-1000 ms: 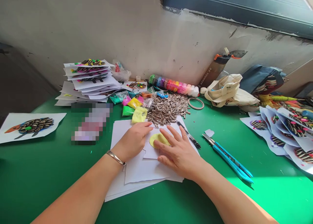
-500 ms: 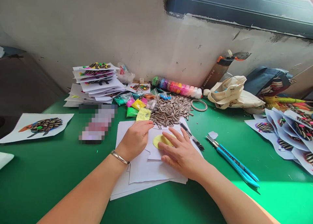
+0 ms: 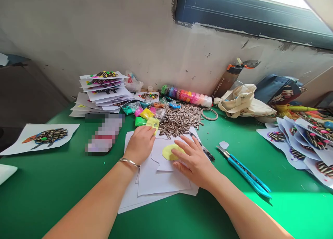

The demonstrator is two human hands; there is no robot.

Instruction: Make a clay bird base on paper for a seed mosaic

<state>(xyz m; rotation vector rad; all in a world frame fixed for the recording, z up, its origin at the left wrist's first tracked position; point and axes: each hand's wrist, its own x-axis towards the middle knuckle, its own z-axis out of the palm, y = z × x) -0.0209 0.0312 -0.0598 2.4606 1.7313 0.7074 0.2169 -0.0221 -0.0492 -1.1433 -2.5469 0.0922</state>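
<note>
My left hand (image 3: 140, 144), with a silver bangle at the wrist, has its fingers curled together at the lower edge of a packet of yellow modelling clay (image 3: 153, 123). Its fingertips are partly hidden. On the paper, a flat yellow clay oval (image 3: 169, 152) lies partly under my right hand (image 3: 194, 161), whose fingers are spread, the tips over or touching the clay. Beneath are a torn-edged paper piece (image 3: 161, 166) and a stack of white sheets (image 3: 156, 188). A black pen (image 3: 208, 153) rests along the right edge of the sheets.
Sunflower seeds (image 3: 182, 119) are heaped behind the paper, beside clay packets (image 3: 140, 121). A blue utility knife (image 3: 244, 171) lies right with its blade out. Tape ring (image 3: 209, 109), bottle (image 3: 226, 80) and cloth bag (image 3: 240, 98) stand behind. Seed pictures (image 3: 50, 138) lie at both sides.
My left hand has moved slightly left and forward, its fingertips now at the yellow clay packet. My right hand stays over the clay oval. The camera view has shifted a little.
</note>
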